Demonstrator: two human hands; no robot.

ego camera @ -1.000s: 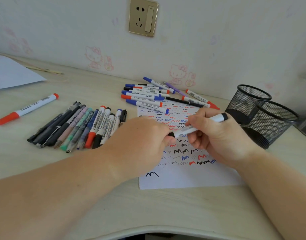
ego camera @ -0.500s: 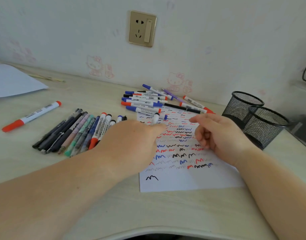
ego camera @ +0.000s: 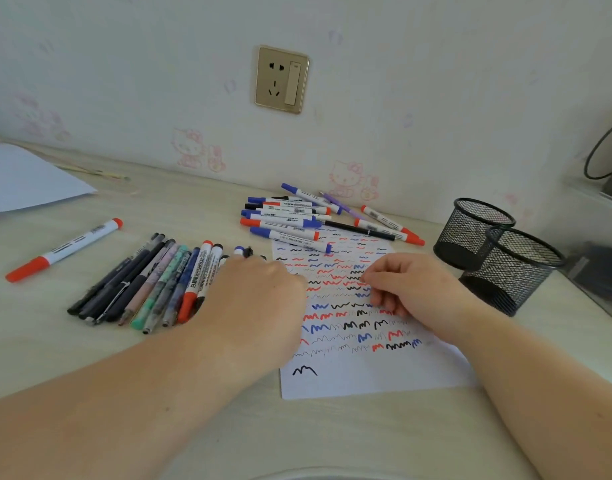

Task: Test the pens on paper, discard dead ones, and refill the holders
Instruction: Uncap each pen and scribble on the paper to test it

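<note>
While 1 s back the right hand (ego camera: 413, 289) gripped a black-capped whiteboard marker over the test sheet (ego camera: 366, 341), that marker is now out of both hands; it seems to have gone to the L row, where a white barrel w/ dark cap (ego camera: 243, 251) pokes out just past the left hand (ego camera: 259, 306). View has also tipped up a bit, so the wall socket (ego camera: 282, 79) sits lower in frame.

Left hand: palm down, knuckles up, over the R end of the row of pens (ego camera: 148, 289), fingers curled down and hidden behind the hand, so can't tell if they pinch anything. Forearm runs in from lower L across the bench (ego camera: 193, 427).

Right hand: rests on the sheet's scribbles, fingers loosely curled under, holding nothing, thumb pointing L toward the other hand. The two hands are near each other, not touching.

Around: sheet lies flat, covered w/ red, blue and black squiggles, one black squiggle alone near its bottom L. Second pile of markers (ego camera: 297, 220) lies across the sheet's top edge, by the wall. One red-capped marker (ego camera: 63, 249) lies alone, far L. Two black mesh holders (ego camera: 495, 251) stand touching, R of the sheet, nothing visible inside. Blank paper (ego camera: 27, 178) at far L edge.
</note>
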